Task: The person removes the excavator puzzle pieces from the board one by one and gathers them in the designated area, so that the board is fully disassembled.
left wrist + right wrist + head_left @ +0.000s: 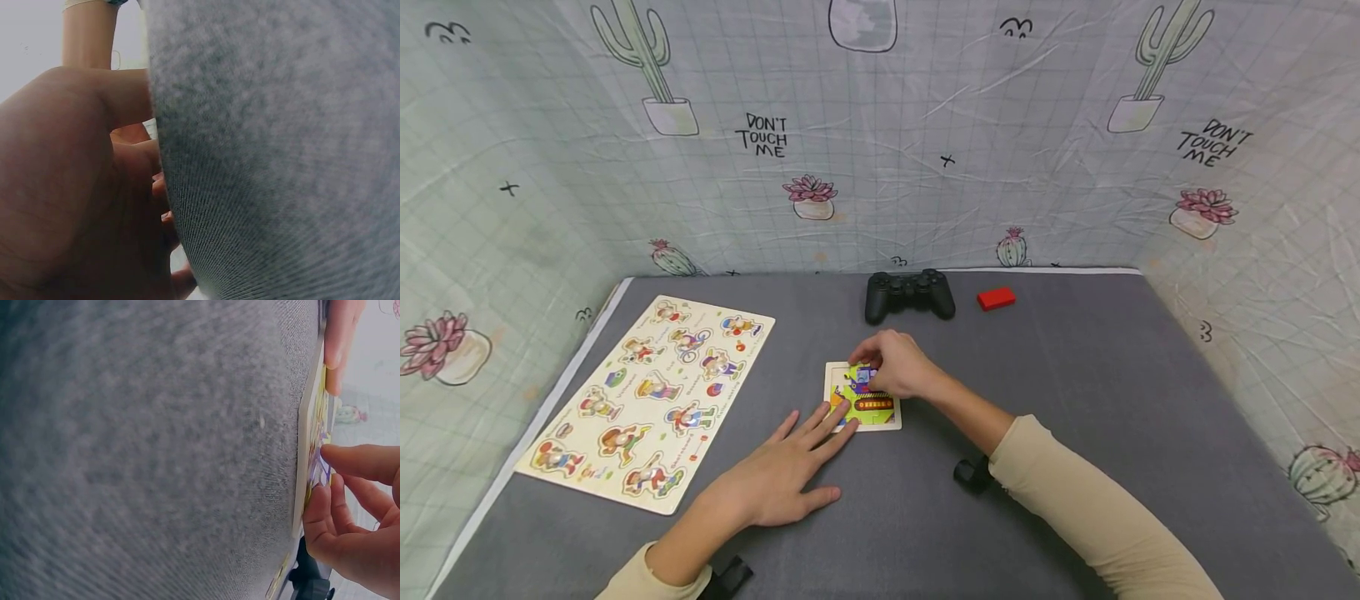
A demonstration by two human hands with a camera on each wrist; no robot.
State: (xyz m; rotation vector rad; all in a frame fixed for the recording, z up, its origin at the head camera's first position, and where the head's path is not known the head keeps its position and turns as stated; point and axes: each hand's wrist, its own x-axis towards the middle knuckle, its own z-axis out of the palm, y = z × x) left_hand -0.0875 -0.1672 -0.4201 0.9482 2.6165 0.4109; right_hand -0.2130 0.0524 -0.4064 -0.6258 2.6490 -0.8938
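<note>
A small square jigsaw puzzle [876,414] lies on the grey table, its picture a tracked vehicle on yellow-green inside a pale wooden frame. My left hand [778,479] is spread flat, palm down, with its fingertips resting on the puzzle's lower left part. Over the upper right part is my right hand [898,365], its thumb and fingers pinching a purple-patterned puzzle piece [320,467] low over the frame. Those fingers cover that corner of the picture in the head view. In the left wrist view, the left palm [50,181] and grey cloth fill most of the picture.
A large wooden board [655,358] with printed figures lies at the left. Behind the puzzle sit a black game controller [910,296] and a red block [996,298]. Patterned cloth walls [880,150] stand around the back and sides of the table.
</note>
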